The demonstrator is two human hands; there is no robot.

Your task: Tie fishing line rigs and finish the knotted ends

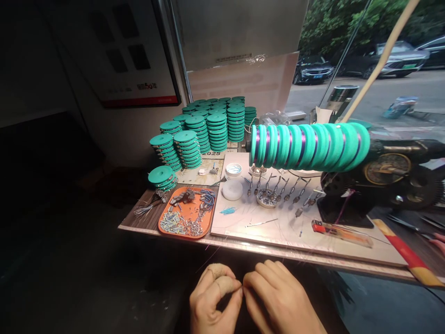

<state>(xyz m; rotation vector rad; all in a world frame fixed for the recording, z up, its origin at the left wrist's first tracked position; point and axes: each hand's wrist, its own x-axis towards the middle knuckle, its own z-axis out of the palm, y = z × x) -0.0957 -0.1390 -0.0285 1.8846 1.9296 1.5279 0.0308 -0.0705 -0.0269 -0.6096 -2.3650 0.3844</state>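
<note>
My left hand (216, 299) and my right hand (280, 297) are in front of the table edge, fingertips pinched together and meeting. Tan wraps cover two fingers of the left hand. What the pinched fingers hold is too small to make out; thin line strands show near the edge above them. Beyond, green foam spools (295, 147) wound with purple line sit in a row on the shaft of a dark winding machine (389, 169). Several small metal weights with springs (280, 191) hang below the spools over a white board (257, 236).
An orange tray (163, 229) holds small tubes and metal bits. Stacked green spools (217, 132) stand behind it. A white round dish (232, 190), a bowl of small parts (267, 198), a box cutter (342, 233) and scissors (417, 227) lie around the board.
</note>
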